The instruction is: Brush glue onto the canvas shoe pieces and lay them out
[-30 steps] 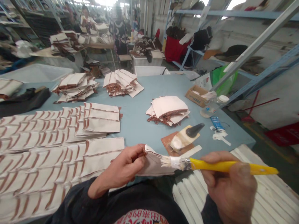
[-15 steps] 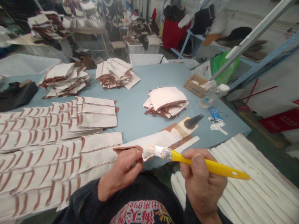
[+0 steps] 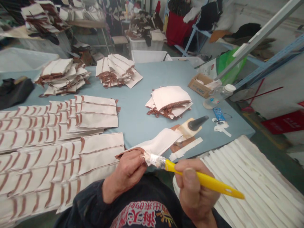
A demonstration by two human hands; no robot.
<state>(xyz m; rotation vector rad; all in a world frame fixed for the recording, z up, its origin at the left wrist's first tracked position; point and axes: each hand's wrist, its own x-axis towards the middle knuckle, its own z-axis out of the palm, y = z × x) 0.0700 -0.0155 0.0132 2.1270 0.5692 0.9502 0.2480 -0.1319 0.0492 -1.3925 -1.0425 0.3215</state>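
My right hand point(image 3: 196, 186) is closed round the yellow handle of a paintbrush point(image 3: 206, 182). White paste coats its bristles, which are at the near edge of a cream fabric piece point(image 3: 160, 142) with brown backing, right beside my left fingertips. My left hand point(image 3: 131, 167) pinches the near left end of that piece, where a brown flap folds up. The piece's far right end lies by a dark-handled tool point(image 3: 198, 123) resting on a pale pad, with a white strip point(image 3: 186, 148) nearby.
Overlapping rows of cream panels with brown edges point(image 3: 99, 148) cover the table's left side. Stacked panels point(image 3: 171, 99) stand further back. A clear plastic jar point(image 3: 218, 96) and a small cardboard box point(image 3: 200, 85) sit at the right. Long white strips point(image 3: 251, 180) lie at the lower right.
My right hand and the brush have moved left and slightly down, bringing the bristles to my left fingertips. The fabric piece's far end has shifted, uncovering more of the white strip.
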